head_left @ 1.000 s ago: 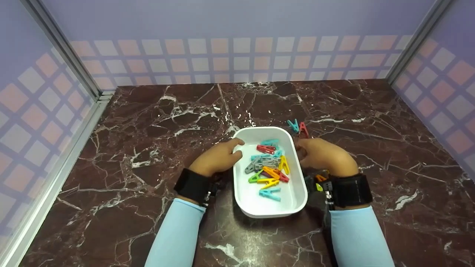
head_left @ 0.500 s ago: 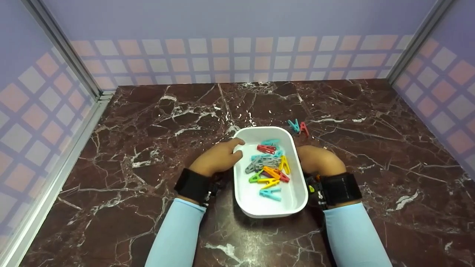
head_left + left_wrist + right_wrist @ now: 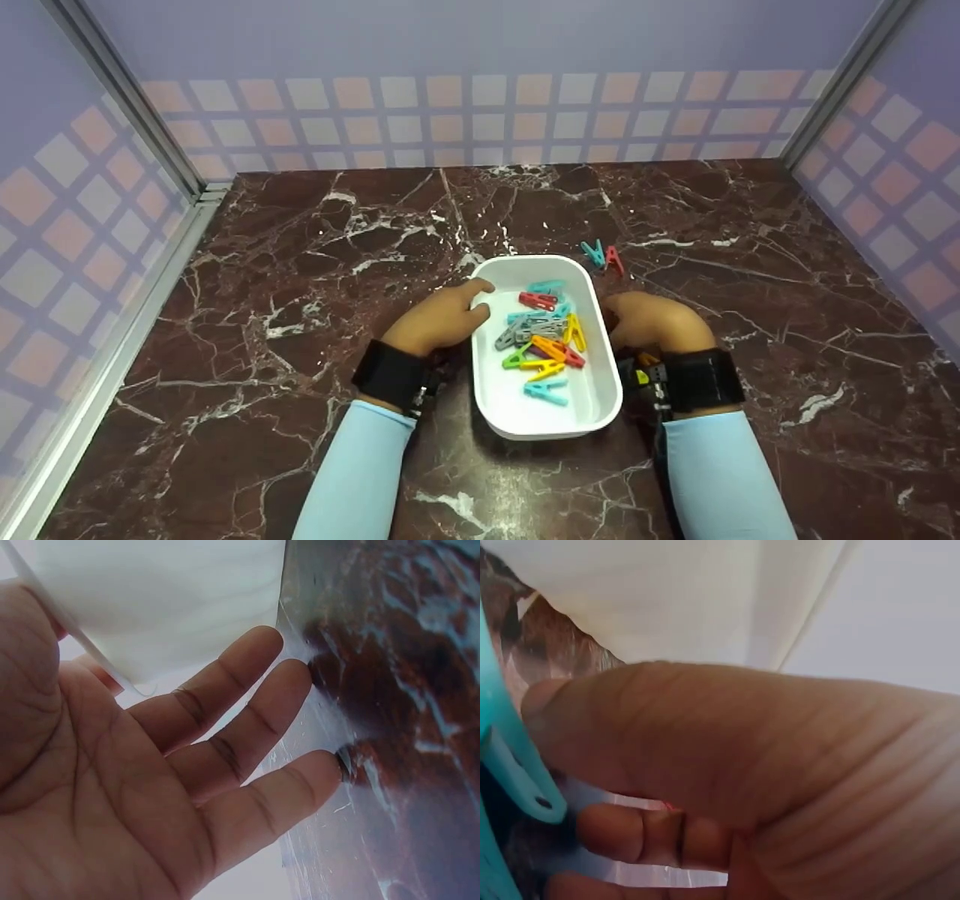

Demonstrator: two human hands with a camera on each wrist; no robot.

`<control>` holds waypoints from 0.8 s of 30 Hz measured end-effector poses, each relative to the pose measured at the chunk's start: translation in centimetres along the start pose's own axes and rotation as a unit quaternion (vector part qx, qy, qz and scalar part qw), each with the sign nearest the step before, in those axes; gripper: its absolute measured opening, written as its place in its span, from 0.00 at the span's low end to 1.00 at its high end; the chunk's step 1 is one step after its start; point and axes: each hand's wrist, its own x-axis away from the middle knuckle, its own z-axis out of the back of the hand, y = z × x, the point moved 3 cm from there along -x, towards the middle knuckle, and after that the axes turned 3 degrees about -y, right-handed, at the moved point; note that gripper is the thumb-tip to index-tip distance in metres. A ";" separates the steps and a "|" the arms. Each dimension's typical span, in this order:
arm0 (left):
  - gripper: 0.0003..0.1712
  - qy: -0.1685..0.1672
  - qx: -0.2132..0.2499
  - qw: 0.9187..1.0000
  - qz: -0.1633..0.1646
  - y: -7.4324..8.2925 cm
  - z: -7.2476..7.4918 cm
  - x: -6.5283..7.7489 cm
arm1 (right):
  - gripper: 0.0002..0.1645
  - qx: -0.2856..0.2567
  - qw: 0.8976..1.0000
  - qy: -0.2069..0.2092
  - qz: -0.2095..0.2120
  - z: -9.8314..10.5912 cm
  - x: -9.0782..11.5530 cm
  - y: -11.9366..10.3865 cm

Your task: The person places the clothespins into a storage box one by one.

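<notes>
A white plastic tub [image 3: 514, 405] stands on the marble-look table, with several coloured clothespins [image 3: 551, 350] inside. My left hand [image 3: 435, 319] grips the tub's left rim, thumb and index finger over the edge. In the left wrist view its other fingers [image 3: 262, 795] stretch out below the rim. Close against the tub's right wall is my right hand [image 3: 660, 322], fingertips mostly hidden in the head view. The right wrist view shows its thumb against a teal clothespin [image 3: 525, 780], which it seems to pinch; the index finger is hidden.
Beyond the tub's far right corner, a blue clothespin [image 3: 595, 253] and a red clothespin [image 3: 614, 260] lie on the table [image 3: 337, 247]. Panels with a checked pattern [image 3: 487, 120] enclose the back and both sides. Both wrists wear black straps [image 3: 705, 379].
My right hand moved in against the tub's right wall and then drew slightly back to the right. The left hand and the tub kept their places.
</notes>
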 end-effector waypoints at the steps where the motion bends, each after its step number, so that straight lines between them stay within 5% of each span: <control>1: 0.27 0.001 0.002 1.000 0.000 0.0 0.0 0.0 | 0.23 0.001 1.000 -0.001 0.004 0.0 -0.1 0.0; 8: 0.26 0.004 -0.006 1.000 -0.003 0.0 0.1 0.0 | 0.13 0.041 0.998 0.014 0.035 -0.4 -0.6 -0.5; 18: 0.26 0.006 -0.009 1.000 0.000 -0.1 0.0 -0.1 | 0.18 0.025 0.996 0.069 0.044 -0.2 -1.1 0.3; 24: 0.26 0.004 -0.003 1.000 0.002 -0.1 0.0 -0.1 | 0.06 0.020 0.993 0.113 0.028 0.4 -1.3 1.1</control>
